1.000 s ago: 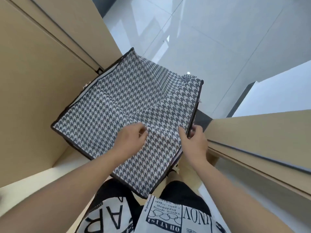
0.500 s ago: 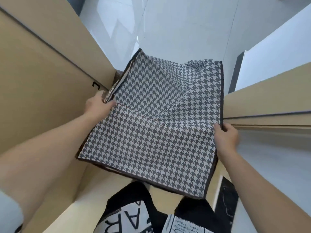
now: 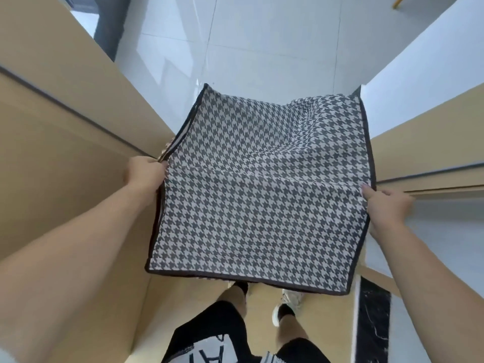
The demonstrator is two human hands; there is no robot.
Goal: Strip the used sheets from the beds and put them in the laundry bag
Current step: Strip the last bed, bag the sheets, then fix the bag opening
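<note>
Head view: hands [image 3: 387, 205] gripping laundry bag [image 3: 262, 205].

Grey-and-white houndstooth laundry bag [image 3: 262, 205], dark-trimmed

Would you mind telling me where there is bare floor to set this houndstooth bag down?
The grey tiled floor beyond the houndstooth bag, between the tan cabinet and the white wall, lies bare. Nearer, it is crowded: left hand, right hand and feet sit between tan panels.
</note>
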